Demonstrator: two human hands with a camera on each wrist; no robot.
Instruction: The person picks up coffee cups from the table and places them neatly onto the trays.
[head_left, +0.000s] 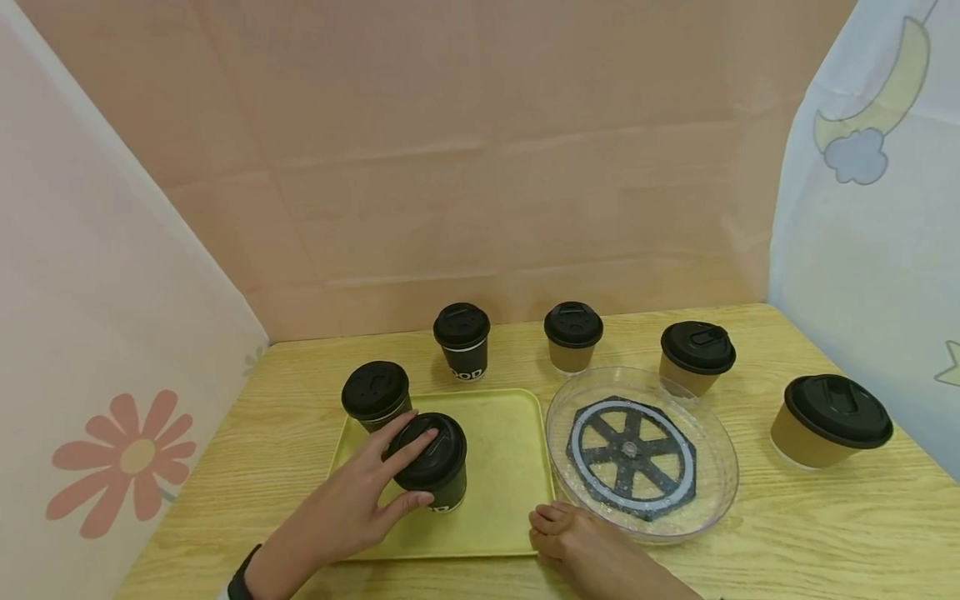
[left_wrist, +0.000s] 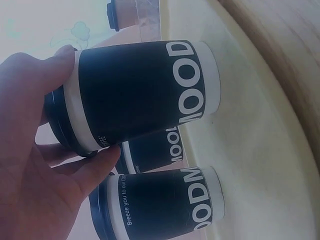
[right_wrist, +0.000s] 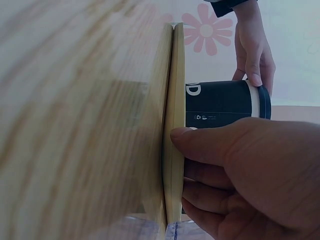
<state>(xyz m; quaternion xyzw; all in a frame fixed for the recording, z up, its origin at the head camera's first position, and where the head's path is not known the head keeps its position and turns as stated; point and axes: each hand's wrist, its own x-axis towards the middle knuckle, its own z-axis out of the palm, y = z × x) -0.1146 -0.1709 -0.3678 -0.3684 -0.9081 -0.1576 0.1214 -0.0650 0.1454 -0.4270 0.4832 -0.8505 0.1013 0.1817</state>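
Observation:
My left hand (head_left: 375, 492) grips a black paper coffee cup (left_wrist: 135, 90) around its black lid, thumb on one side and fingers on the other. The cup stands upright over the yellow tray (head_left: 502, 467), its white base close to the tray surface in the left wrist view. Just behind it is a second black-lidded cup (head_left: 375, 392) at the tray's back left corner, partly hidden by my fingers. At the tray's front right corner, my right hand (head_left: 573, 542) holds the rim, with the thumb (right_wrist: 187, 140) against the edge and the other fingers curled beside it.
Beyond the tray stands another black cup (head_left: 463, 342). Brown cups with black lids form an arc to the right: one at the back (head_left: 572, 337), one farther right (head_left: 696, 358), and a wide one (head_left: 828, 421). A clear round turntable (head_left: 720, 492) sits beside the tray.

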